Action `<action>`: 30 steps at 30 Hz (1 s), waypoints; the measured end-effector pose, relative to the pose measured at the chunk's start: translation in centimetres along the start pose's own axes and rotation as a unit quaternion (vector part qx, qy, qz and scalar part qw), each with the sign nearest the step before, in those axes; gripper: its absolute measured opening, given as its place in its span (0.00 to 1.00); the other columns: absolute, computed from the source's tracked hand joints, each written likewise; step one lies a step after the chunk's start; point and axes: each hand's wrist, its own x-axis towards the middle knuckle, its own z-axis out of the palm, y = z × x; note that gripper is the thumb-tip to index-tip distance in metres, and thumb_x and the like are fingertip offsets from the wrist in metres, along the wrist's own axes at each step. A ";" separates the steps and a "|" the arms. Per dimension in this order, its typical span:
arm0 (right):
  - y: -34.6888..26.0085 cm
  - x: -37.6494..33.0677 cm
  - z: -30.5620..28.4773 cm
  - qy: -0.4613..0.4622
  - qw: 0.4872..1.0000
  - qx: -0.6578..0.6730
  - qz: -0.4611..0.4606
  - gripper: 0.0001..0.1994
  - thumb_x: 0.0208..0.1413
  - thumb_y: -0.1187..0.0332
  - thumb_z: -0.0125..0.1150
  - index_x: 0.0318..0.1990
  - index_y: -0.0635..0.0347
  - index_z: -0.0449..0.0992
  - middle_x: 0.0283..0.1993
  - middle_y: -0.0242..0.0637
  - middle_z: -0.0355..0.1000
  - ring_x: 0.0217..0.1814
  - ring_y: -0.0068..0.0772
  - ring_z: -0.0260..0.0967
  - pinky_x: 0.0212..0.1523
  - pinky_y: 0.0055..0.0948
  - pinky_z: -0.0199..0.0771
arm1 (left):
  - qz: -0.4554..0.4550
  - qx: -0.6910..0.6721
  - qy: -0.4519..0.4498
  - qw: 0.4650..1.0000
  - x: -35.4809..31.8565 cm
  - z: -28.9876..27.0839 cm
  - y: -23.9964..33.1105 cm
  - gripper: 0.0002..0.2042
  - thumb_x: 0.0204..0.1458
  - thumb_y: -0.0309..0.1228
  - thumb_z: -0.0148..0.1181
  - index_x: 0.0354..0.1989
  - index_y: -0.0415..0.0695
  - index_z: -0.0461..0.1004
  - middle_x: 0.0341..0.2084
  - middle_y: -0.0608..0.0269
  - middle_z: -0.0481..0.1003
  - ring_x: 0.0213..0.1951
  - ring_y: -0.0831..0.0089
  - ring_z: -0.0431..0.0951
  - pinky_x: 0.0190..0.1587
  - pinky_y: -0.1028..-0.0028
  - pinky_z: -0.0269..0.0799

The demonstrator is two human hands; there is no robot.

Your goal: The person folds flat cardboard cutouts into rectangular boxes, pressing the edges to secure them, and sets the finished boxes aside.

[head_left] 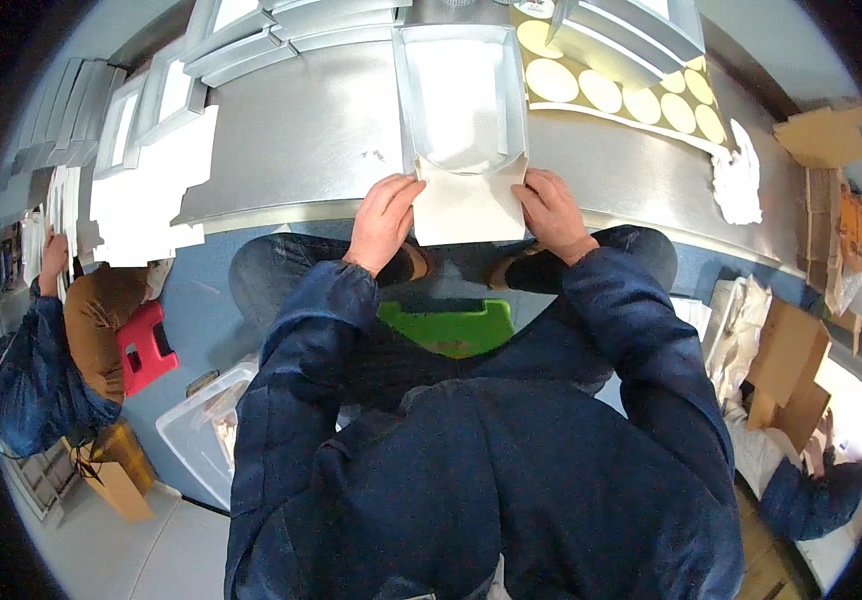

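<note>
A grey box point(458, 90) with a pale inside lies on the metal table in front of me, and its cream end flap point(470, 205) hangs out over the table's near edge. My left hand point(386, 220) pinches the flap's left corner between thumb and fingers. At the right corner my right hand point(553, 212) grips the same flap in a similar way. Both hands are closed at the fold where flap and box walls meet. The fingertips under the cardboard are hidden.
Grey boxes point(241, 50) stand stacked at the back left, more point(631, 40) at the back right. Beside those lies a yellow sheet of round stickers point(601, 92), near crumpled white paper point(738, 180). Flat white sheets point(151, 190) cover the left. People point(56, 360) sit at both sides.
</note>
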 end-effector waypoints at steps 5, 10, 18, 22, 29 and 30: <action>0.5 -0.2 0.1 -0.005 0.994 0.091 0.053 0.25 0.38 0.78 0.64 0.49 0.64 0.68 0.49 0.46 0.67 0.50 0.51 0.66 0.50 0.39 0.70 | -0.100 -0.054 -0.026 0.993 0.0 -0.3 -0.2 0.24 0.39 0.17 0.61 0.50 0.40 0.69 0.47 0.53 0.69 0.51 0.54 0.69 0.53 0.64 0.67; -0.5 0.1 -0.4 -0.030 0.995 0.037 0.083 0.27 0.40 0.77 0.63 0.53 0.66 0.65 0.49 0.47 0.67 0.51 0.49 0.66 0.53 0.40 0.68 | -0.089 -0.042 -0.016 0.995 0.0 -0.3 -0.1 0.23 0.38 0.18 0.62 0.48 0.40 0.70 0.48 0.54 0.70 0.51 0.55 0.69 0.53 0.64 0.67; -0.6 1.4 -1.7 -0.034 0.998 -0.014 -0.046 0.24 0.45 0.77 0.57 0.54 0.64 0.67 0.51 0.45 0.67 0.54 0.45 0.66 0.58 0.43 0.66 | -0.010 0.038 0.015 0.999 0.7 -0.5 -0.2 0.18 0.37 0.19 0.61 0.41 0.44 0.75 0.40 0.63 0.76 0.44 0.61 0.74 0.47 0.67 0.69; 0.3 1.6 -1.3 -0.006 0.998 0.035 -0.048 0.23 0.41 0.82 0.57 0.50 0.65 0.68 0.48 0.46 0.69 0.52 0.49 0.67 0.56 0.43 0.67 | 0.035 0.027 -0.018 0.999 2.2 -1.5 -0.8 0.14 0.38 0.21 0.59 0.38 0.43 0.75 0.37 0.61 0.76 0.41 0.60 0.75 0.46 0.65 0.70; 0.7 3.1 -1.6 -0.014 0.999 0.034 -0.003 0.19 0.44 0.79 0.58 0.47 0.63 0.67 0.42 0.45 0.71 0.46 0.48 0.69 0.51 0.41 0.69 | 0.028 -0.003 -0.056 0.998 2.8 -1.5 -2.0 0.17 0.41 0.22 0.60 0.43 0.42 0.71 0.35 0.58 0.75 0.42 0.58 0.73 0.47 0.65 0.70; 0.6 3.2 -1.7 -0.014 0.999 0.034 -0.003 0.19 0.44 0.79 0.58 0.47 0.63 0.67 0.42 0.45 0.71 0.46 0.48 0.69 0.51 0.41 0.69 | -0.002 -0.015 -0.066 0.998 2.7 -1.5 -1.9 0.17 0.42 0.22 0.60 0.44 0.42 0.71 0.35 0.58 0.74 0.42 0.58 0.73 0.47 0.65 0.69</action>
